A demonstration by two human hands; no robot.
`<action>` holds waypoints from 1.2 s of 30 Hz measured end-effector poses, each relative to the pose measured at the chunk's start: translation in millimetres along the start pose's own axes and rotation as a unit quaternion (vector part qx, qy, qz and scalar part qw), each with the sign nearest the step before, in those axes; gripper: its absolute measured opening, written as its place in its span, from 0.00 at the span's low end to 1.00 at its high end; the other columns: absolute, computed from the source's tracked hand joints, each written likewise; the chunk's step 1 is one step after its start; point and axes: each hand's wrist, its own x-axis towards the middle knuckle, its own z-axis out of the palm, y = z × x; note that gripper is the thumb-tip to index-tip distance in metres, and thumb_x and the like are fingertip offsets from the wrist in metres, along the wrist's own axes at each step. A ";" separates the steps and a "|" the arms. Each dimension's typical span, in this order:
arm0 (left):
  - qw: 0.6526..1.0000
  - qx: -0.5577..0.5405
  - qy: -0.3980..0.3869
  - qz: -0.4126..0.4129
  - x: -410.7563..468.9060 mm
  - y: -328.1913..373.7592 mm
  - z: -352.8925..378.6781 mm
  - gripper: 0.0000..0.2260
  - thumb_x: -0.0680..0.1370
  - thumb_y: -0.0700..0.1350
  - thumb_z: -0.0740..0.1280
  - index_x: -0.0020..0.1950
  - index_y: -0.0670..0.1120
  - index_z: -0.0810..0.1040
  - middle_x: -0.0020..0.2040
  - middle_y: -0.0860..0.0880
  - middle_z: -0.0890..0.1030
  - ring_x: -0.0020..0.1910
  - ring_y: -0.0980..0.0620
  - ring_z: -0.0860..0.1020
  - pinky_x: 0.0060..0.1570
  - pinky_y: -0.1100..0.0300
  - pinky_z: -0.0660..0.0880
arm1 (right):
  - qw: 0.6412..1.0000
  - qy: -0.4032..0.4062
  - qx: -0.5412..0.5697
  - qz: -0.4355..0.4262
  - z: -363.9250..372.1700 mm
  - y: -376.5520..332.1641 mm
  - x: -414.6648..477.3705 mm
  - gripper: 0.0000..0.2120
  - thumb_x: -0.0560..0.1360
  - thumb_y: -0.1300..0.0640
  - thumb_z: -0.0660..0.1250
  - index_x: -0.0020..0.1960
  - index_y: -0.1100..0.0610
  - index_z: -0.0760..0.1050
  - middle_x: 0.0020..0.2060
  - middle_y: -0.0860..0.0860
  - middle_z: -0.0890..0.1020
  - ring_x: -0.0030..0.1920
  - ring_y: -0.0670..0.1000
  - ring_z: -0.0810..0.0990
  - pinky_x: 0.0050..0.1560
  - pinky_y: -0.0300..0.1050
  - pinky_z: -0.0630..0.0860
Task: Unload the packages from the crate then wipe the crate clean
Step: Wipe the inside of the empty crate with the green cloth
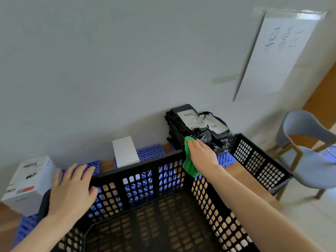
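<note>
The black crate point(138, 167) fills 6 o'clock, its mesh floor bare. At its far corner the right hand point(201, 153) presses a green cloth point(190, 168) onto the rim, fingers straight. The left hand point(72, 190) rests on the 9 o'clock rim, fingers spread wide. Black bagged packages point(196, 128) lie at 1 o'clock, a white box point(124, 151) at 12 and a printed box point(29, 180) at 9.
</note>
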 end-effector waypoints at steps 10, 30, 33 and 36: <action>0.925 -0.185 -0.043 0.329 72.9 170.6 11.7 0.36 0.76 0.51 0.68 0.80 0.48 0.54 0.79 0.51 0.55 0.78 0.49 0.55 0.75 0.51 0.54 | 0.988 0.032 0.031 0.149 -0.1 -8.4 -17.7 0.26 0.80 0.60 0.56 0.76 0.62 0.53 0.67 0.56 0.69 0.67 0.54 0.69 0.65 0.45 0.67; 0.871 -0.283 -0.024 0.401 116.9 203.8 31.5 0.25 0.80 0.46 0.61 0.77 0.47 0.63 0.77 0.49 0.65 0.76 0.51 0.62 0.76 0.51 0.51 | 0.947 -0.004 -0.036 0.320 -25.2 -22.2 -135.7 0.16 0.80 0.49 0.60 0.64 0.55 0.68 0.57 0.49 0.75 0.56 0.49 0.76 0.55 0.42 0.73; 0.858 -0.311 -0.047 0.406 123.5 197.2 35.5 0.25 0.79 0.43 0.62 0.76 0.48 0.65 0.76 0.51 0.66 0.76 0.53 0.61 0.76 0.46 0.47 | 0.953 -0.018 -0.046 0.300 -22.7 -24.5 -118.0 0.16 0.78 0.52 0.64 0.63 0.57 0.70 0.58 0.51 0.75 0.58 0.52 0.75 0.58 0.45 0.73; 0.853 -0.324 -0.067 0.404 126.2 197.4 37.2 0.26 0.79 0.43 0.61 0.78 0.49 0.62 0.77 0.53 0.63 0.78 0.54 0.55 0.76 0.44 0.44 | 0.959 -0.020 -0.046 0.279 -16.7 -21.8 -84.4 0.15 0.77 0.56 0.66 0.61 0.60 0.72 0.57 0.53 0.76 0.58 0.54 0.75 0.58 0.46 0.73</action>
